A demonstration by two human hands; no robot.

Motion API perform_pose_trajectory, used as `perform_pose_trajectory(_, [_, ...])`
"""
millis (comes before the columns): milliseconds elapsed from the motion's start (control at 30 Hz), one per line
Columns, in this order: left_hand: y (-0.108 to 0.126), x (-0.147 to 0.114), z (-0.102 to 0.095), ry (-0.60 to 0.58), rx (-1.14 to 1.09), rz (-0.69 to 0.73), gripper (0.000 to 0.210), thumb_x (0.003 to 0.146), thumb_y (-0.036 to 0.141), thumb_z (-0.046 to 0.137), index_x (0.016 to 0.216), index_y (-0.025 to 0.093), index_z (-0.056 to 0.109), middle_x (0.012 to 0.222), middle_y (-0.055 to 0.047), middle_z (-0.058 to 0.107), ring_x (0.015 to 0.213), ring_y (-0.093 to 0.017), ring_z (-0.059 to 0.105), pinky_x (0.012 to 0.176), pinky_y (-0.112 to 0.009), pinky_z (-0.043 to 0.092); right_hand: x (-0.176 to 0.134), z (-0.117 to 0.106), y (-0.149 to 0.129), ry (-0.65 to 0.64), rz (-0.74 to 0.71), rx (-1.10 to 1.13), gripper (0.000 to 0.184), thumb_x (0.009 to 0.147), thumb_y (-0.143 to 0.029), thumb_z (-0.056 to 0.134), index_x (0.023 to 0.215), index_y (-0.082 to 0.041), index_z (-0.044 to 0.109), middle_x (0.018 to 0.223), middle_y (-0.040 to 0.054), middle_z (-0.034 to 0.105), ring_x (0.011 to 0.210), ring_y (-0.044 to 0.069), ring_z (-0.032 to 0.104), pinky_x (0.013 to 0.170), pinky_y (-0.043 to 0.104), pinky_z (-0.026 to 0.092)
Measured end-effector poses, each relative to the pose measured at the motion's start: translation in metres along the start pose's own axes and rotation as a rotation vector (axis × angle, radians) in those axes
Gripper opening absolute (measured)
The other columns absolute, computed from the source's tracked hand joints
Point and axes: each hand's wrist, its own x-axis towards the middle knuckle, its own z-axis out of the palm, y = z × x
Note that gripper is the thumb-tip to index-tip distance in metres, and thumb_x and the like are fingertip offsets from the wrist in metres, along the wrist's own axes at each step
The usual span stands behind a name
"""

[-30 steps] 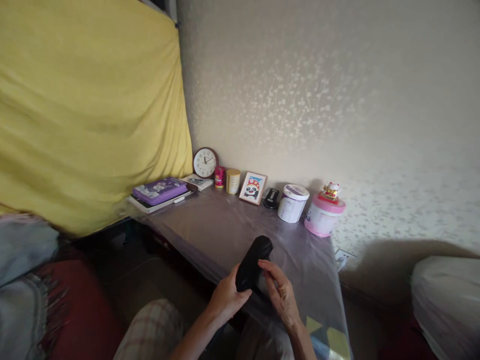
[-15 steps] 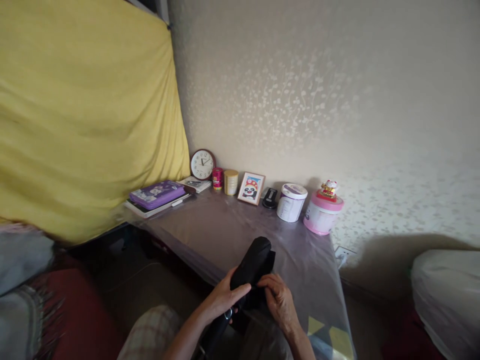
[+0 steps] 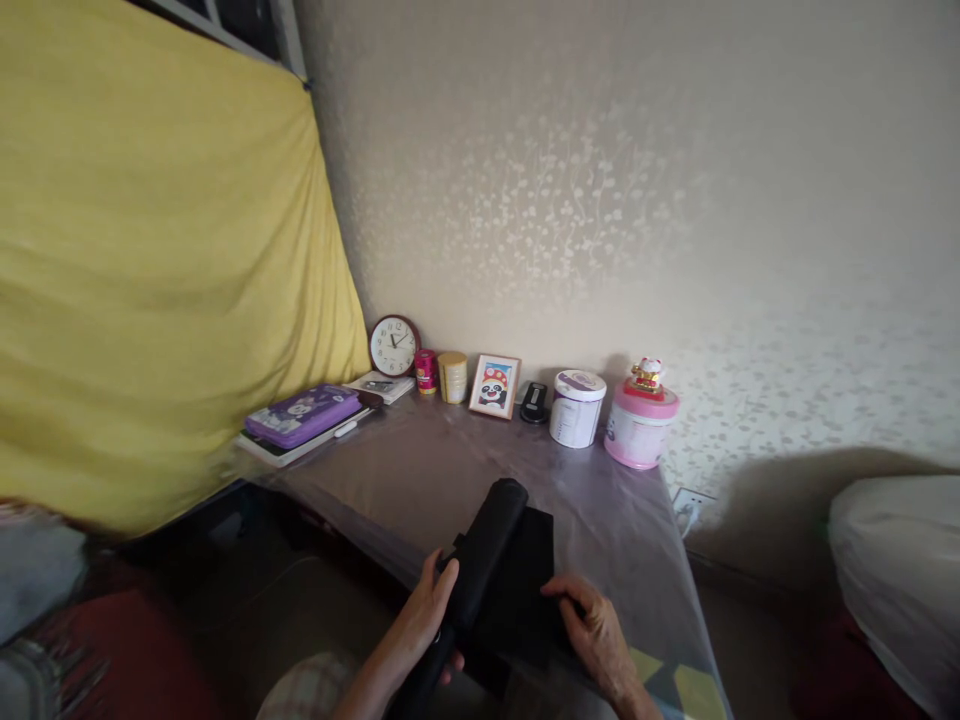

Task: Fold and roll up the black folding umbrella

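Note:
A long black rolled bundle (image 3: 487, 545), which looks like a folded umbrella, slants over the table's front edge. My left hand (image 3: 424, 620) is wrapped around its lower part, thumb on top. From its right side spreads a flat black cloth flap (image 3: 521, 590). My right hand (image 3: 596, 630) is closed in a pinch at the right edge of that flap, fingertips together. The lower end of the bundle runs down below my left hand, partly hidden by my forearm.
Along the wall on the plastic-covered table (image 3: 397, 460) stand a clock (image 3: 394, 346), a red can (image 3: 426, 371), a yellow-lidded jar (image 3: 453, 380), a framed panda picture (image 3: 494, 386), a black device (image 3: 534, 402), a white tub (image 3: 577, 410) and a pink tub (image 3: 640, 430). A purple case (image 3: 304, 415) lies left.
My right hand has moved away to the right with the flap's edge, so the black cloth lies spread wider. My left hand has shifted slightly left with the bundle.

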Motion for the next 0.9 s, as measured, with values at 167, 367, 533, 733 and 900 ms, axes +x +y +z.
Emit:
perform_pose_trajectory(167, [-0.013,-0.011,0.007,0.202,0.319,0.221,0.070,0.088,0.049,0.035,0.142,0.034,-0.007,0.131,-0.015,0.041,0.082,-0.020,0.066,0.067,-0.031,0.053,0.000,-0.001,0.001,0.016,0.059,0.031,0.026,0.078,-0.022,0.040,0.081,-0.021,0.067,0.078,0.0029,0.068,0.074,0.017,0.063,0.071,0.027,0.049])
perform_pose_trajectory(367, [-0.041,-0.009,0.006,0.233,0.822,0.394,0.066,0.084,0.018,0.037,0.143,0.035,0.011,0.133,-0.012,0.035,0.103,-0.021,0.059,0.083,-0.031,0.047,0.000,-0.001,-0.001,0.053,0.064,0.049,0.026,0.077,-0.023,0.041,0.080,-0.021,0.067,0.076,0.0029,0.068,0.072,0.017,0.064,0.069,0.027,0.049])
perform_pose_trajectory(533, [-0.035,-0.002,-0.011,0.126,0.481,0.227,0.059,0.088,0.038,0.033,0.142,0.033,0.011,0.124,-0.011,0.045,0.059,-0.010,0.063,0.046,-0.021,0.048,0.001,-0.005,-0.006,0.053,0.091,0.031,0.027,0.077,-0.024,0.040,0.080,-0.020,0.066,0.068,0.0014,0.065,0.062,0.015,0.061,0.060,0.023,0.047])
perform_pose_trajectory(733, [-0.019,-0.001,-0.028,0.086,0.222,0.020,0.060,0.085,0.054,0.033,0.138,0.027,0.022,0.117,-0.011,0.056,0.041,-0.005,0.055,0.034,-0.017,0.040,0.001,-0.003,-0.003,0.034,0.044,0.022,0.026,0.078,-0.023,0.040,0.080,-0.020,0.066,0.073,0.0027,0.067,0.068,0.017,0.063,0.065,0.025,0.049])
perform_pose_trajectory(900, [-0.019,-0.004,-0.031,0.187,0.365,0.070,0.060,0.090,0.049,0.021,0.143,0.027,0.005,0.128,-0.017,0.048,0.046,-0.010,0.059,0.038,-0.023,0.045,0.001,-0.003,-0.002,0.012,0.037,0.009,0.026,0.080,-0.024,0.039,0.080,-0.021,0.065,0.077,0.0046,0.068,0.073,0.019,0.063,0.068,0.027,0.049])
